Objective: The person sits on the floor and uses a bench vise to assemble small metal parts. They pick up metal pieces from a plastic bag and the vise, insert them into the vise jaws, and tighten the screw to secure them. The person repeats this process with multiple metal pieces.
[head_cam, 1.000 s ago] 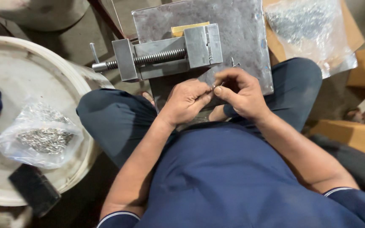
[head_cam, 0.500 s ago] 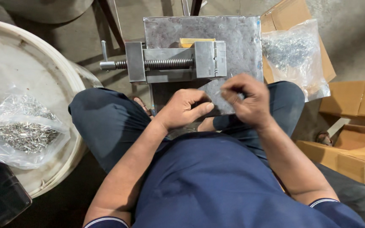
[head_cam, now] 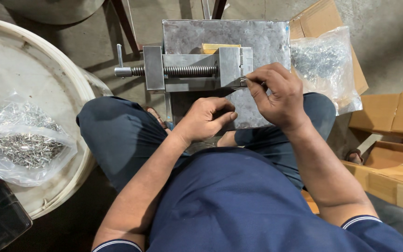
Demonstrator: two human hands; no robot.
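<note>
— What is the right hand (head_cam: 276,95) doing?

— Its fingers are pinched shut on a tiny metal piece (head_cam: 244,81). It holds the piece right at the toothed gap of the grey vise (head_cam: 197,70). The piece is too small to tell more.

— Was the hand there before?

— No. A second ago both hands were close together over the lap, working on something small between them. Now the right hand has moved up and away to the vise, so the piece has come to the gap.

— And the left hand (head_cam: 206,119)?

— It stayed low, nearer the body, below and to the left of the right hand. Its fingers are half curled. I cannot tell if it holds anything.

— What is under the vise?

— A grey metal plate (head_cam: 262,39), the surface the vise sits on, just past the right hand. A yellow block (head_cam: 220,46) peeks out behind the vise.

— What else is around?

— Right of the right hand lies a clear bag of shiny bits (head_cam: 325,63) on a cardboard box (head_cam: 313,23). Far to the left of the left hand, another bag of small metal parts (head_cam: 24,144) rests on a big white round lid (head_cam: 29,74).
</note>
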